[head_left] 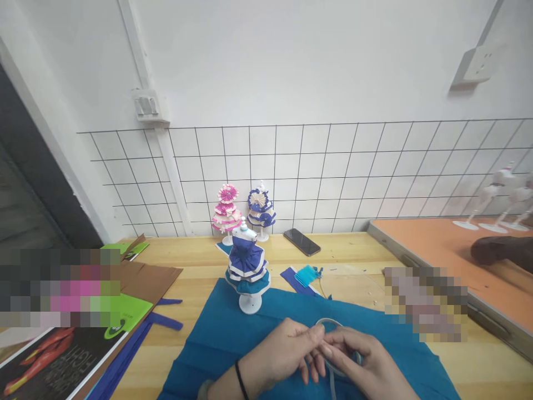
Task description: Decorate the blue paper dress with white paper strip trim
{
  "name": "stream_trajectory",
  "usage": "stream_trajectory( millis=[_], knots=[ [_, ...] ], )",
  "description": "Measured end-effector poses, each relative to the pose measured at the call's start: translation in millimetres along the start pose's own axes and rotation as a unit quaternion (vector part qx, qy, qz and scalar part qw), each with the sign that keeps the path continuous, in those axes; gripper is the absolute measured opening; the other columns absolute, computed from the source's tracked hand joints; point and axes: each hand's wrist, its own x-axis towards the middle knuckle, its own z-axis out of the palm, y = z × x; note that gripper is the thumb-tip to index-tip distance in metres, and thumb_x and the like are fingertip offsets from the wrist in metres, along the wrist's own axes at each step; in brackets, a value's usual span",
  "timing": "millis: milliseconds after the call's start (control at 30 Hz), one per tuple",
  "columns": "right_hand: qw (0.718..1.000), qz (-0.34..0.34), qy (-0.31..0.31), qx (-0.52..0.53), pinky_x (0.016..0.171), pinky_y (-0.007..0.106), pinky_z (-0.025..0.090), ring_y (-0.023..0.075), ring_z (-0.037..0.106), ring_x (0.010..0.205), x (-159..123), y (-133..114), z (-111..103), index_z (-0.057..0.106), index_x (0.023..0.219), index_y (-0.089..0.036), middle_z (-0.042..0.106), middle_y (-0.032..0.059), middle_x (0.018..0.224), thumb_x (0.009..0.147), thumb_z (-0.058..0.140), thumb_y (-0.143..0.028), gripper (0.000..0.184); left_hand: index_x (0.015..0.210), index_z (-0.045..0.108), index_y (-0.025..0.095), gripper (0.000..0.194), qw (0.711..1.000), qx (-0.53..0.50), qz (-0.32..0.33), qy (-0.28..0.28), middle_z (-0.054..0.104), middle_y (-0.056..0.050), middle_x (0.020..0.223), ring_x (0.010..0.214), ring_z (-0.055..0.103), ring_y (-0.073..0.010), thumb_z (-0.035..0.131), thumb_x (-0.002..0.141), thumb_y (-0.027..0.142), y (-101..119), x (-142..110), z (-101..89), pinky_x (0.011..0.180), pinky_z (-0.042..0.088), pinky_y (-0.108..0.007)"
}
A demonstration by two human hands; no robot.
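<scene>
My left hand (289,347) and my right hand (364,355) meet fingertip to fingertip above a teal sheet (208,344), apparently of crepe paper or cloth. Between and behind the fingers shows a thin pale ring (331,321) that looks like a roll of tape, with a narrow strip hanging below. My right fingers curl around this roll; my left thumb and forefinger pinch at its edge, where the exact grip is hidden. Just beyond, a small dress form (249,264) in a blue and teal ruffled dress stands upright on the sheet's far edge.
Behind stand a pink dress form (227,214) and a blue-and-white one (261,211). A phone (302,241) and a folded bright blue piece (308,275) lie on the table. Papers (141,283) crowd the left; an orange board (449,250) with bare white forms (491,191) borders the right.
</scene>
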Motion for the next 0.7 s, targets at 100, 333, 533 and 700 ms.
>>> stream_trajectory(
  millis=[100, 333, 533, 700],
  knots=[
    [0.986, 0.057, -0.041, 0.153, 0.061, 0.025, 0.045, 0.0180, 0.061, 0.063, 2, -10, 2, 0.065, 0.069, -0.019, 0.067, 0.0035, 0.065, 0.079, 0.055, -0.043, 0.028, 0.054, 0.053, 0.013, 0.061, 0.999, 0.053, 0.010, -0.001, 0.049, 0.000, 0.048, 0.037, 0.040, -0.0066, 0.037, 0.068, 0.071, 2, -3, -1.3, 0.039, 0.031, -0.020],
    [0.984, 0.068, -0.027, 0.164, 0.046, 0.020, 0.035, 0.0096, 0.044, 0.048, 3, -14, 1, 0.068, 0.074, -0.017, 0.062, 0.0014, 0.061, 0.082, 0.050, -0.046, 0.035, 0.056, 0.057, 0.011, 0.066, 0.998, 0.052, 0.009, 0.015, 0.049, -0.001, 0.048, 0.037, 0.042, -0.0071, 0.035, 0.066, 0.072, 9, -4, -2.8, 0.037, 0.031, -0.020],
    [0.979, 0.061, -0.020, 0.194, 0.059, 0.024, 0.042, 0.0159, 0.059, 0.062, 2, -13, 3, 0.065, 0.079, -0.017, 0.067, 0.0039, 0.066, 0.080, 0.055, -0.042, 0.028, 0.063, 0.061, 0.008, 0.065, 1.000, 0.006, 0.007, 0.014, 0.051, -0.002, 0.050, 0.037, 0.043, -0.0063, 0.037, 0.070, 0.068, 2, 0, -1.8, 0.037, 0.032, -0.018],
    [0.985, 0.053, -0.016, 0.162, 0.057, 0.026, 0.042, 0.0159, 0.058, 0.056, 2, -12, 6, 0.057, 0.066, -0.017, 0.065, 0.0023, 0.058, 0.082, 0.051, -0.044, 0.032, 0.060, 0.055, 0.011, 0.062, 1.000, 0.004, -0.012, -0.016, 0.053, -0.004, 0.053, 0.038, 0.046, -0.0080, 0.038, 0.068, 0.069, 1, -1, 0.9, 0.035, 0.034, -0.019]
  ],
)
